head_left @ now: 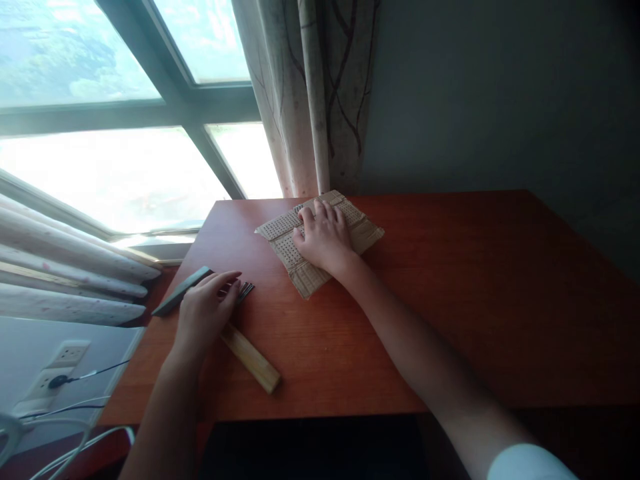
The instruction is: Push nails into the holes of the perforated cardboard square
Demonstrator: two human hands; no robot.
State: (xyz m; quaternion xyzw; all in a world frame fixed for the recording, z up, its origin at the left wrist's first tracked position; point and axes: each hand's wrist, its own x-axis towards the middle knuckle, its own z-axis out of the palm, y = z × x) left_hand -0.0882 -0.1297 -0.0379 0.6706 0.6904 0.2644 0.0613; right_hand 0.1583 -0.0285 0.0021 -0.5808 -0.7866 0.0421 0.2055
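My right hand point(324, 239) lies flat, fingers spread, on a piece of brown cardboard point(367, 231) dotted with rows of small holes, at the far middle of the wooden table point(450, 313). My left hand point(206, 312) rests near the table's left edge, fingers stretched over a hammer. The hammer's dark metal head point(181, 291) points left and its light wooden handle point(253, 360) runs toward me. A few dark nails point(245, 290) lie just past the fingertips.
A window and patterned curtains point(320, 100) stand behind the table, a grey wall to the right. Wall sockets with a plugged cable point(60, 380) sit low at the left. The table's left edge drops off beside the hammer.
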